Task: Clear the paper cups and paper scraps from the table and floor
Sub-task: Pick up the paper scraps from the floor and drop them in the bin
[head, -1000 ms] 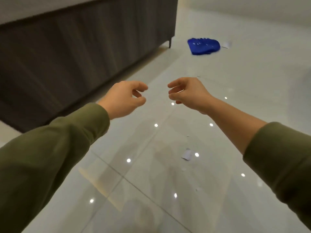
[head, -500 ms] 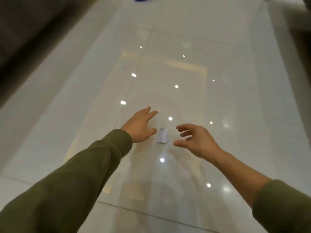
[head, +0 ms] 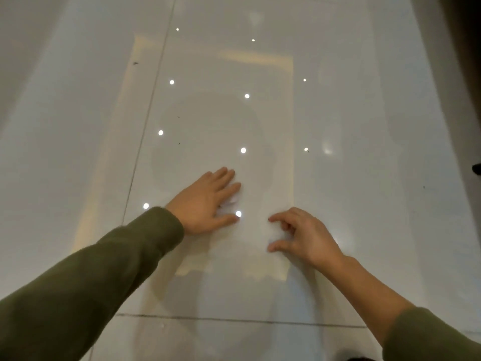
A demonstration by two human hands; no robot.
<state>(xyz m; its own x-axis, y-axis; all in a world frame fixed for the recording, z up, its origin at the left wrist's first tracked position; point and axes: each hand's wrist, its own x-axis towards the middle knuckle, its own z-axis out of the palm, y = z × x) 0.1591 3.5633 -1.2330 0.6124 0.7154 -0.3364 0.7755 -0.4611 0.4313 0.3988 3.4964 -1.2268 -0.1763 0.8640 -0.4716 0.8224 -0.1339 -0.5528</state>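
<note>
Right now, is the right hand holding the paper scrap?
No, the right hand is empty; the paper scrap lies under the left hand.

Paper scrap (head: 230,203) under left hand (head: 204,201) (right hand (head: 305,237) alongside)

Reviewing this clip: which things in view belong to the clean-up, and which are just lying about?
Job: paper scrap, partly covered by the flat left hand; right hand, empty, nearby.
Lying about: dark specks; dark object at the right edge, too cut off to identify.
</note>
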